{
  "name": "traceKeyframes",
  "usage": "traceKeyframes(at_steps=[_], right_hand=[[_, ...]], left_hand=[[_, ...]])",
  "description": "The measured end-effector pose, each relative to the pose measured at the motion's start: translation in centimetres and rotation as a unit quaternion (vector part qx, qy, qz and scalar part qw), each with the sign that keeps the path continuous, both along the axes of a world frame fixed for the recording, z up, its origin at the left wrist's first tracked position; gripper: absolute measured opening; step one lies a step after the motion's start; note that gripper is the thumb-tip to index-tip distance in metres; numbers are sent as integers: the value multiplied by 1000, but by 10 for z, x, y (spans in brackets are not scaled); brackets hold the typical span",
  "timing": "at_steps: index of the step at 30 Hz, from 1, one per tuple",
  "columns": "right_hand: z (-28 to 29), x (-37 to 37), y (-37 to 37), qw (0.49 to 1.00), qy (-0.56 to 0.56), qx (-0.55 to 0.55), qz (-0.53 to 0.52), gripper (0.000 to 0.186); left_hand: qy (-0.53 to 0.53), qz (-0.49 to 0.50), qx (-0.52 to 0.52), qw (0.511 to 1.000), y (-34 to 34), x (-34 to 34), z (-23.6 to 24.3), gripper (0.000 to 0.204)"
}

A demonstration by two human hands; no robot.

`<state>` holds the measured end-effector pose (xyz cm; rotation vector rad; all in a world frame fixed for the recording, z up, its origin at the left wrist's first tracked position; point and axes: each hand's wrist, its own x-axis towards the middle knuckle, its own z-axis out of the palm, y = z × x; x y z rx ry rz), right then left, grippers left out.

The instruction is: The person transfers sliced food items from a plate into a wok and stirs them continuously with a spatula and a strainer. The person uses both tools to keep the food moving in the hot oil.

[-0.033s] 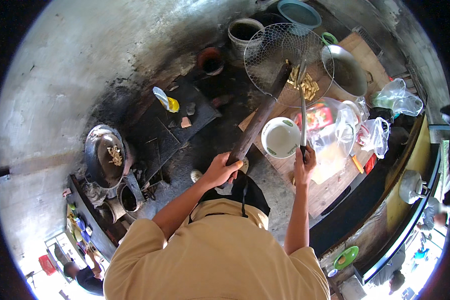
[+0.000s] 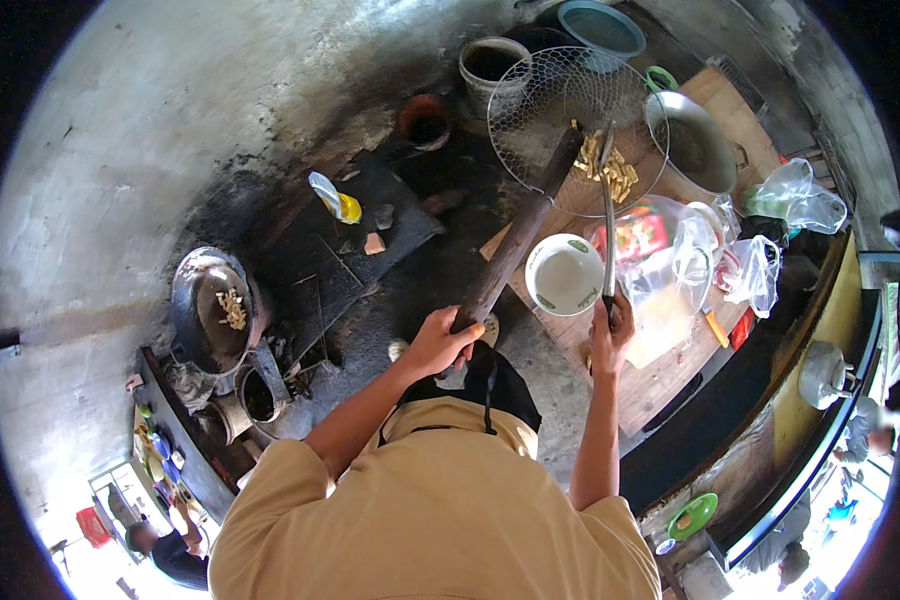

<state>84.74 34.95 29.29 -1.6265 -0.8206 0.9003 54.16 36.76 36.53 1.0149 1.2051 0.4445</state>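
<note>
My left hand (image 2: 442, 343) grips the end of a long dark wooden handle (image 2: 518, 245). The handle carries a wide wire-mesh skimmer (image 2: 560, 100), held above the wooden table (image 2: 660, 385). Pale yellow fried pieces (image 2: 608, 165) lie in the mesh. My right hand (image 2: 611, 326) holds a slim metal utensil (image 2: 607, 225) whose tip reaches into those pieces. A white bowl (image 2: 562, 275) stands on the table between my two hands.
A metal wok (image 2: 698, 145) and plastic bags (image 2: 792, 197) sit on the table to the right. At the left, a black pan with fried pieces (image 2: 210, 310) rests on a sooty stove. Buckets (image 2: 492, 62) stand beyond. Another person (image 2: 165, 550) is at lower left.
</note>
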Motion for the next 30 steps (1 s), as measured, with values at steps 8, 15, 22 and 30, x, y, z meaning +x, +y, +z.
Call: traceKeyframes(at_steps=[8,15,22,30], right_hand=[[52,-6,-84,996,86,8,36,29],[64,-31,-165,992,90,-73,42,24],[76,-23,-201,992,40,-96,65,22],[92,27,-167,986,31,-72,149,34]], left_hand=[[78,25,35,996,-64,-55,28,21],[135,0,92,987,-115,-82,24,24],[215,-48,198,955,-151,-73,16,30],[338,-22,239,910,-181,-30,27,44]])
